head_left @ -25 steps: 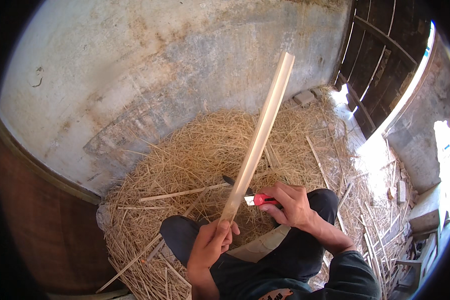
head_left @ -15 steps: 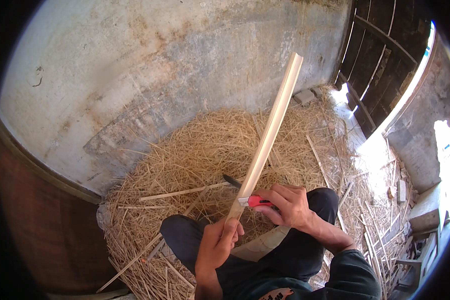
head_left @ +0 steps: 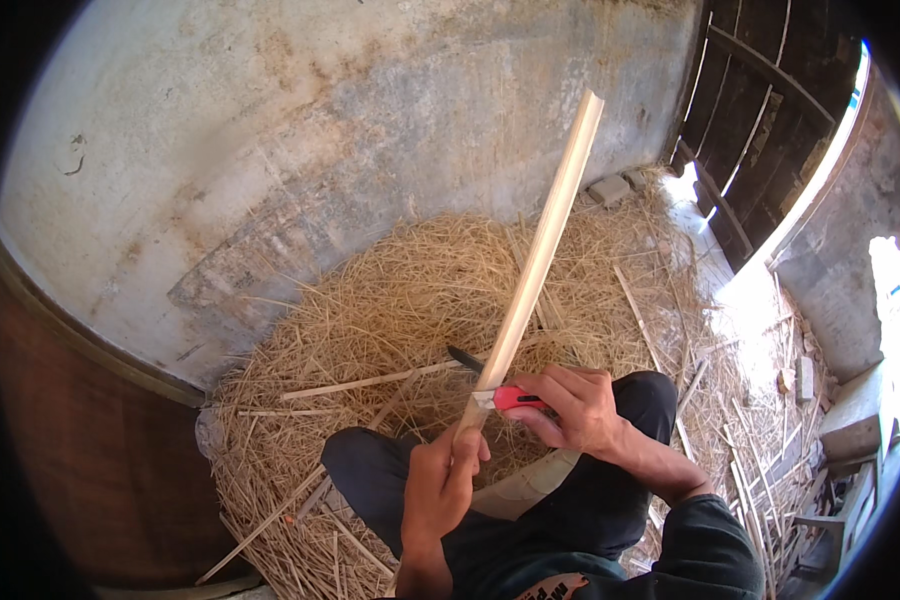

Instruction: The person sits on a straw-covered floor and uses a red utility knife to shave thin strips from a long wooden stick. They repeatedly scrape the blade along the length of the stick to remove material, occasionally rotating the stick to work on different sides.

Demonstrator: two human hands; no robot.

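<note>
Wooden strip [head_left: 543,250], held above straw [head_left: 400,290]: far end shifted clockwise since the earliest frame. Red cutter's [head_left: 510,398] blade, then beside it, now meets it. Long axis runs seven-to-one, far end toward one o'clock. Left hand [head_left: 438,485] grasps its lower end; right hand [head_left: 582,412], at three o'clock, grips the cutter.
</note>
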